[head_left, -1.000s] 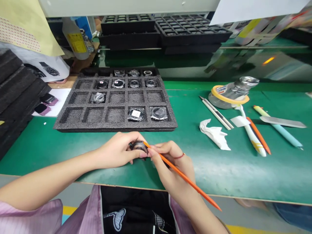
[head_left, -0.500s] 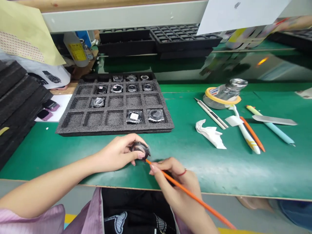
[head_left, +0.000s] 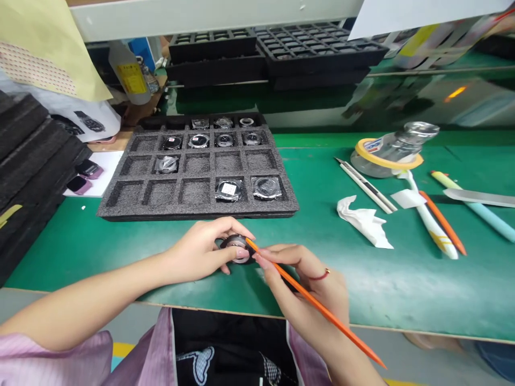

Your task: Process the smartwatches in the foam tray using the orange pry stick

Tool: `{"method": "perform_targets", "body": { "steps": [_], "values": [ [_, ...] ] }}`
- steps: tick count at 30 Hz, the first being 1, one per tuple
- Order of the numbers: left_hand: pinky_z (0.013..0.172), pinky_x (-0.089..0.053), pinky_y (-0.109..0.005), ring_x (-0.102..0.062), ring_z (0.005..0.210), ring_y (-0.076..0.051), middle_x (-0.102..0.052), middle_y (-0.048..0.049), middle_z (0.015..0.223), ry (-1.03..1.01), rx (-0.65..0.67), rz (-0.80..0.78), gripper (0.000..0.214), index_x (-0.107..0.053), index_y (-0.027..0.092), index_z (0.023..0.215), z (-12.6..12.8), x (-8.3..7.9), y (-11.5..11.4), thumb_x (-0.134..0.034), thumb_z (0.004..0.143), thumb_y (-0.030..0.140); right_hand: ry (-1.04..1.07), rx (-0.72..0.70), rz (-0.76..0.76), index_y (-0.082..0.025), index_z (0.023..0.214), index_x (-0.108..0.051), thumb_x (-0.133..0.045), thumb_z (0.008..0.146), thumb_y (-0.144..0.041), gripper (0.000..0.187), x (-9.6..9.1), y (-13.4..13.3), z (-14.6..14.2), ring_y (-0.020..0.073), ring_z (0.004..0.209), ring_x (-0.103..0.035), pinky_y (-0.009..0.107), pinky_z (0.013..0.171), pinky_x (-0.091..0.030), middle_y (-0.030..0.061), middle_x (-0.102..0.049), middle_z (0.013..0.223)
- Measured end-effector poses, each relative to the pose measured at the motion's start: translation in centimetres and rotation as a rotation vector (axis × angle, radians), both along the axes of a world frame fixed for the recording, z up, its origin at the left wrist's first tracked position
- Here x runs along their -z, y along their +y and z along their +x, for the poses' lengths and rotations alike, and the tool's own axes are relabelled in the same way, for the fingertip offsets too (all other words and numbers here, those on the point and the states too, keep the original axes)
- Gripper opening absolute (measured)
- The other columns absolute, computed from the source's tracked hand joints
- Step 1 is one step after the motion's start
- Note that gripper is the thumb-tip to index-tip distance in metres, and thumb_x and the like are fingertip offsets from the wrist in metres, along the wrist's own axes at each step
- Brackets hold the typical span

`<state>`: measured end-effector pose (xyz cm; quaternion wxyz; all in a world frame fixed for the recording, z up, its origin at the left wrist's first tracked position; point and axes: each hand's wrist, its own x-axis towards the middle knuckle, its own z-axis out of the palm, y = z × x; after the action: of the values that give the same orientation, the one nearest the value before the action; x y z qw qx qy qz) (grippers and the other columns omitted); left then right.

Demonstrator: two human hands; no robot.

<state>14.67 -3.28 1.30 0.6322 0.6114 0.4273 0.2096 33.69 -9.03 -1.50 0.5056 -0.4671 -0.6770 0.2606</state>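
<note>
My left hand (head_left: 201,250) is shut on a round dark metal watch case (head_left: 237,249), pinching it between thumb and fingers just in front of the foam tray. My right hand (head_left: 300,276) grips a slim orange stick (head_left: 317,305), whose pointed tip rests at the upper edge of the case. The hands nearly touch, and my fingers hide part of the case. The grey foam tray (head_left: 197,177) has square compartments, several holding round watch parts, two of them in clear plastic bags.
Black foam trays (head_left: 317,56) are stacked behind a glass partition, and black foam sheets (head_left: 30,145) are piled at the left. To the right on the green mat lie a taped glass jar (head_left: 388,153), a utility knife (head_left: 366,185), crumpled tissue (head_left: 364,222) and handled tools (head_left: 434,230).
My right hand has moved up and toward the case. The orange stick's tip has shifted from the case's lower edge to its upper edge. The left hand still holds the case.
</note>
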Motion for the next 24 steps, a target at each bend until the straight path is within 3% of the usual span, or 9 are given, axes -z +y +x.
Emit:
{"method": "perform_targets", "body": {
  "steps": [5, 14, 24],
  "values": [
    [0.063, -0.063, -0.023, -0.068, 0.075, -0.011, -0.07, -0.0038, 0.093, -0.069, -0.002, -0.043, 0.021, -0.062, 0.016, 0.11, -0.1, 0.4, 0.3, -0.065, 0.09, 0.022, -0.047, -0.011, 0.017, -0.023, 0.091, -0.061, -0.062, 0.091, -0.01, 0.013, 0.0, 0.2, 0.3, 0.0148, 0.072, -0.073, 0.026, 0.064, -0.06, 0.0026, -0.074, 0.085],
    [0.063, -0.065, -0.027, -0.069, 0.079, -0.014, -0.068, -0.0031, 0.091, -0.045, -0.012, -0.044, 0.019, -0.061, 0.016, 0.107, 0.0, 0.5, 0.4, -0.065, 0.091, 0.025, -0.077, 0.137, -0.028, -0.024, 0.091, -0.057, -0.062, 0.091, -0.008, 0.017, 0.8, -3.0, -0.4, 0.0153, 0.075, -0.071, 0.027, 0.066, -0.06, 0.0033, -0.071, 0.084],
    [0.062, -0.064, -0.026, -0.069, 0.079, -0.014, -0.067, -0.0018, 0.088, -0.042, -0.028, -0.075, 0.019, -0.06, 0.015, 0.106, 0.0, 0.3, 0.4, -0.066, 0.09, 0.026, -0.044, 0.164, -0.002, -0.024, 0.088, -0.058, -0.062, 0.09, -0.009, 0.015, 0.7, -2.2, -1.0, 0.0161, 0.074, -0.074, 0.027, 0.067, -0.062, 0.0026, -0.072, 0.082]
  ]
}}
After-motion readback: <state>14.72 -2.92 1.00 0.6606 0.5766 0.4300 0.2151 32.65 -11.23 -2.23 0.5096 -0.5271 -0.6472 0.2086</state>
